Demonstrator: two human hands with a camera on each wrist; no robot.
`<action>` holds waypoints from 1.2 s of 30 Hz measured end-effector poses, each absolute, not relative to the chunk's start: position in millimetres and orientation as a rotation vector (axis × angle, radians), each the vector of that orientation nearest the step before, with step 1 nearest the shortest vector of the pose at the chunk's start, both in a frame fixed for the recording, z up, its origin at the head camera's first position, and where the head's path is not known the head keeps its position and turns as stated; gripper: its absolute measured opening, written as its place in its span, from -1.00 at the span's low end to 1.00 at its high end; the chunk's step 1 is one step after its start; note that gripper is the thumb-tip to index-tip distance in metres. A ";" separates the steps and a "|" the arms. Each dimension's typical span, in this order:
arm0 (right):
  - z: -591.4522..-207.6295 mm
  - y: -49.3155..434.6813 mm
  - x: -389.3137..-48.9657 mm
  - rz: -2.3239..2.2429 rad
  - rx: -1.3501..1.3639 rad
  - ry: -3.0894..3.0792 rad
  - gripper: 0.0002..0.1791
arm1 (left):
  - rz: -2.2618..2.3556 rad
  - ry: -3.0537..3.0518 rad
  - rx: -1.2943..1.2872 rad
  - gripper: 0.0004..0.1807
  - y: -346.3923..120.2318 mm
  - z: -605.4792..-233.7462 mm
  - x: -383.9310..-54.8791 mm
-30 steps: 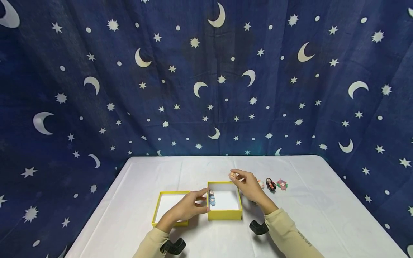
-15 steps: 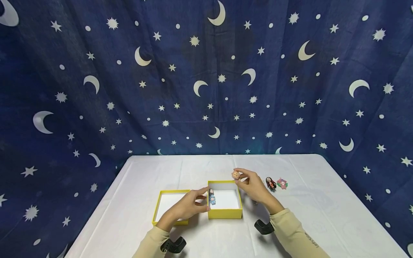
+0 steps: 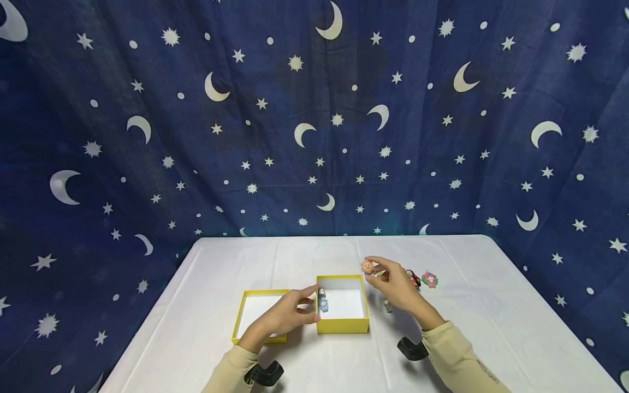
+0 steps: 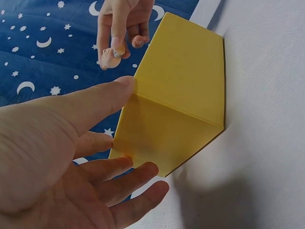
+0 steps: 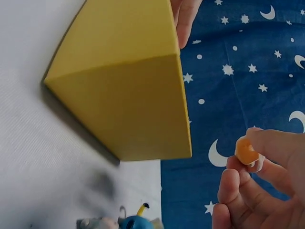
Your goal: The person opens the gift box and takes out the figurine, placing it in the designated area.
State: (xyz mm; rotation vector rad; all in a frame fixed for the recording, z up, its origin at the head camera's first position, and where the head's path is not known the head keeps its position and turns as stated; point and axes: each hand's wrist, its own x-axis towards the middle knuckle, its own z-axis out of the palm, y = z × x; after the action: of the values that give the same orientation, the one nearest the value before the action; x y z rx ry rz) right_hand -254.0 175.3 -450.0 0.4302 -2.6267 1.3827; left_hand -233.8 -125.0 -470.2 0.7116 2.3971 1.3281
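My right hand pinches a small pinkish-orange figurine between thumb and fingers, raised beside the far right corner of the yellow box. Seen from the right wrist, the figurine shows an orange side with white edging. My left hand spans the box's left side, thumb by the near corner and index finger by the far one. The left wrist view has that thumb on the box edge, other fingers loosely spread. Inside the white-lined box, a dark-topped figurine and a light blue figurine lie along the left wall.
A shallow yellow-rimmed lid lies left of the box, partly under my left forearm. To the right are a grey figurine, a black-haired figurine partly behind my hand, and a pink-and-green figurine. A blue figurine shows low in the right wrist view.
My right hand has drifted right with the pinched figurine, away from above the box's far rim. It uncovers the grey figurine and partly covers the black-haired one. The left hand stays put.
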 end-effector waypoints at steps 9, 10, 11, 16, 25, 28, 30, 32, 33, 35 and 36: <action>-451.4 190.0 -249.3 1.312 0.388 -2.659 -0.48 | 1.320 2.407 0.707 -0.18 -126.0 -470.9 -232.6; -451.8 191.4 -249.3 1.311 0.392 -2.658 -0.48 | 1.319 2.407 0.705 -0.18 -126.2 -470.8 -232.7; -452.3 192.7 -249.3 1.312 0.400 -2.655 -0.48 | 1.317 2.408 0.705 -0.18 -126.3 -470.8 -232.6; -455.3 199.0 -247.9 1.302 0.423 -2.633 -0.49 | 1.317 2.408 0.706 -0.18 -126.6 -470.0 -232.6; -462.9 207.7 -242.0 1.303 0.416 -2.649 -0.50 | 1.319 2.399 0.696 -0.19 -125.8 -471.0 -232.0; -465.6 209.7 -239.9 1.286 0.405 -2.667 -0.50 | 1.320 2.399 0.686 -0.19 -125.8 -470.9 -231.4; -467.3 211.1 -238.7 1.269 0.387 -2.681 -0.50 | 1.321 2.400 0.688 -0.19 -125.6 -470.6 -231.6; -469.4 213.0 -237.7 1.257 0.378 -2.694 -0.49 | 1.319 2.403 0.687 -0.19 -125.5 -470.0 -232.1; -470.4 214.1 -237.3 1.255 0.375 -2.697 -0.49 | 1.319 2.403 0.690 -0.19 -125.4 -469.8 -232.4; -473.0 216.4 -236.6 1.260 0.369 -2.698 -0.49 | 1.311 2.411 0.694 -0.19 -125.3 -469.6 -233.1; -474.4 217.7 -236.3 1.267 0.367 -2.700 -0.49 | 1.307 2.414 0.693 -0.19 -125.3 -469.7 -233.3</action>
State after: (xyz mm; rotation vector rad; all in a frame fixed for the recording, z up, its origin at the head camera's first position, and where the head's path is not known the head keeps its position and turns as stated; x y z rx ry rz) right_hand -236.3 217.7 -474.4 0.3668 -2.7001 1.2673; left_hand -233.3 -125.3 -469.7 0.6930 2.4140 1.3066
